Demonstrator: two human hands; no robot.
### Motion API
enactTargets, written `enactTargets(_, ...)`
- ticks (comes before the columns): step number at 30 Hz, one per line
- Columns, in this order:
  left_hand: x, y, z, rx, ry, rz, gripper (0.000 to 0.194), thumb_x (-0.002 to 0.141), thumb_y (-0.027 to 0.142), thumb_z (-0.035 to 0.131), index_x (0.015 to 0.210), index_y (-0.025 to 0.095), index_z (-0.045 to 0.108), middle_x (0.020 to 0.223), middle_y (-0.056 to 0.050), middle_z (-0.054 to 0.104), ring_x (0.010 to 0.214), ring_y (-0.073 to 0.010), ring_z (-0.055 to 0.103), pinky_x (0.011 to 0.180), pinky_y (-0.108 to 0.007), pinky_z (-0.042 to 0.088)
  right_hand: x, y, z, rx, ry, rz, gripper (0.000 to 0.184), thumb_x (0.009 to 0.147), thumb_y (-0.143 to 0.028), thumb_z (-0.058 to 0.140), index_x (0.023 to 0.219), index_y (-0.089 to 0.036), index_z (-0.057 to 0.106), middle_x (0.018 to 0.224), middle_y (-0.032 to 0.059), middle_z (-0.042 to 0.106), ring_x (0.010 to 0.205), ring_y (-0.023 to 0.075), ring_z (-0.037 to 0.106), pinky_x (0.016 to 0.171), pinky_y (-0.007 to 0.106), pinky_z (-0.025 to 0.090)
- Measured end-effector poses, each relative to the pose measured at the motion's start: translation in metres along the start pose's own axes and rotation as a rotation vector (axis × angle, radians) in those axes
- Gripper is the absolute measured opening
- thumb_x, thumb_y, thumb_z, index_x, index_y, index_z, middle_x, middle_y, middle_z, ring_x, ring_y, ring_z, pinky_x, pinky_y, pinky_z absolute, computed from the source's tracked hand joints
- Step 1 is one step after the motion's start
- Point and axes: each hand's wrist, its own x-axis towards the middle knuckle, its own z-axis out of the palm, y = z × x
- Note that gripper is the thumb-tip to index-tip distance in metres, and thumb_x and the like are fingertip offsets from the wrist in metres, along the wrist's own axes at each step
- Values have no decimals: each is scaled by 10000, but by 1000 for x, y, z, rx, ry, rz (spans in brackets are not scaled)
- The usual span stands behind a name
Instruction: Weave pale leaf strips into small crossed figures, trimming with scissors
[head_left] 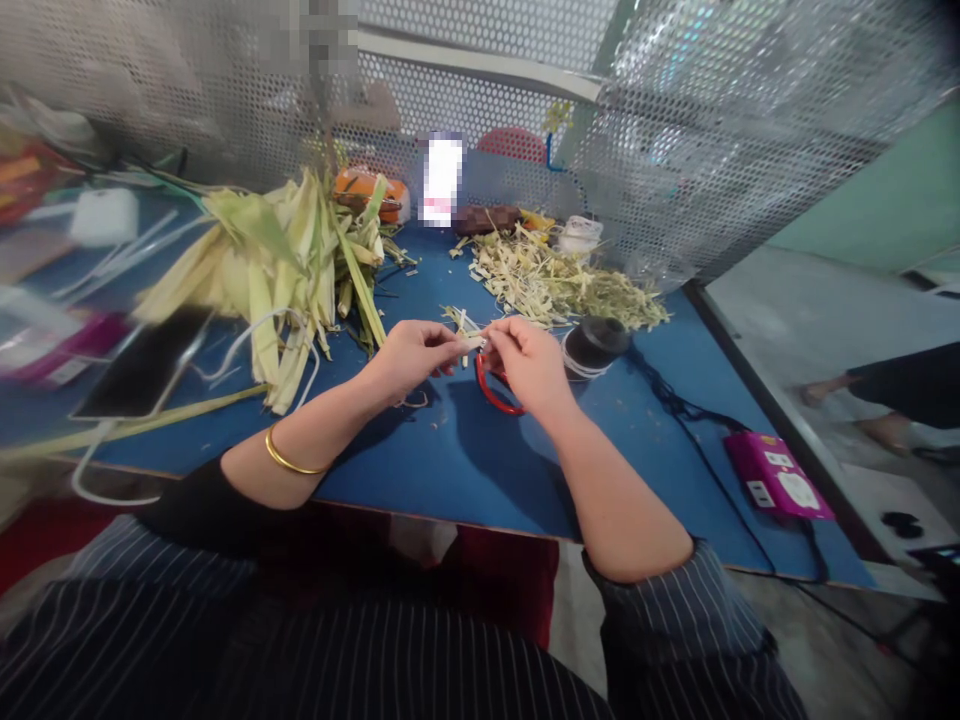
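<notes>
My left hand (415, 356) and my right hand (531, 370) meet over the middle of the blue table, fingertips pinched on a small pale corn husk strip (472, 343) between them. A red-handled pair of scissors (498, 402) shows just under my right hand; whether it lies on the table or hangs from the fingers I cannot tell. Beside my right hand stands a black spool (596, 345) with white thread around it. To the left of my left hand lies a heap of long green-yellow corn husks (262, 250).
Behind my hands, shredded husk scraps (536, 280) are piled near the mesh partition (487, 80). A phone (146, 365) with a white cable lies on the left. A purple box (778, 475) and black cords are at right. Another person's legs (892, 395) show beyond the table.
</notes>
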Motion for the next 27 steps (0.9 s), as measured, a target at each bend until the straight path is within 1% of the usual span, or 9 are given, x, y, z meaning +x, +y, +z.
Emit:
enactTargets(2, 2, 0, 0, -155, 50, -114, 164, 757, 287, 691, 676, 155, 637, 601, -11, 597, 493, -77, 536, 514, -227, 413, 1, 1, -8, -242, 5, 58, 203, 862, -254, 454, 1018, -181, 561, 892, 70, 674, 755, 196, 634, 671, 314, 447)
enactTargets(3, 3, 0, 0, -208, 87, -155, 163, 758, 283, 697, 680, 154, 634, 604, -9, 594, 476, -70, 526, 500, -224, 406, 1, 1, -12, -391, -33, 76, 236, 828, -251, 494, 1039, -167, 559, 955, 104, 668, 811, 230, 636, 678, 332, 445)
enactTargets(5, 5, 0, 0, -271, 148, -216, 154, 759, 272, 707, 699, 150, 634, 617, -10, 602, 459, -61, 517, 487, -224, 399, 1, 0, -17, -610, -178, 96, 316, 777, -274, 550, 1061, -136, 549, 1017, 160, 648, 868, 284, 631, 678, 356, 443)
enactTargets(8, 7, -1, 0, -300, 173, -257, 142, 762, 249, 712, 716, 141, 633, 636, -20, 620, 474, -70, 545, 500, -234, 413, 0, 0, -15, -738, -330, 94, 400, 748, -258, 565, 1115, -109, 512, 1051, 193, 626, 901, 305, 628, 695, 360, 445)
enactTargets(11, 7, -2, 3, -329, 153, -256, 137, 780, 229, 692, 708, 138, 618, 618, -17, 614, 516, -92, 591, 514, -238, 425, 0, 1, -7, -780, -336, 108, 430, 738, -221, 560, 1143, -94, 488, 1032, 200, 620, 894, 301, 631, 707, 351, 443)
enactTargets(14, 7, -5, 5, -344, 150, -275, 139, 793, 219, 675, 703, 135, 609, 595, -12, 603, 534, -102, 610, 517, -233, 429, 0, 2, -3, -764, -293, 146, 497, 733, -202, 554, 1203, -82, 447, 1019, 204, 616, 856, 296, 637, 678, 347, 440)
enactTargets(18, 9, -8, 5, -354, 159, -267, 143, 770, 239, 703, 721, 130, 624, 627, -21, 625, 515, -97, 601, 508, -234, 432, 0, 2, -6, -715, -175, 158, 632, 737, -197, 539, 1332, -91, 354, 1057, 206, 617, 827, 294, 644, 642, 345, 441)
enactTargets(23, 9, -6, 1, -337, 227, -208, 163, 743, 273, 720, 727, 131, 641, 652, -26, 641, 494, -92, 590, 473, -223, 429, 6, 5, -20, -622, -89, 282, 570, 737, -226, 558, 1286, -109, 458, 963, 177, 669, 852, 311, 646, 680, 372, 468)
enactTargets(27, 9, -3, -3, -312, 260, -169, 214, 715, 329, 738, 705, 139, 642, 665, -33, 658, 494, -87, 584, 452, -206, 417, 12, 17, -29, -455, 87, 306, 538, 742, -303, 588, 1256, -153, 532, 1012, 157, 668, 915, 320, 630, 758, 425, 476)
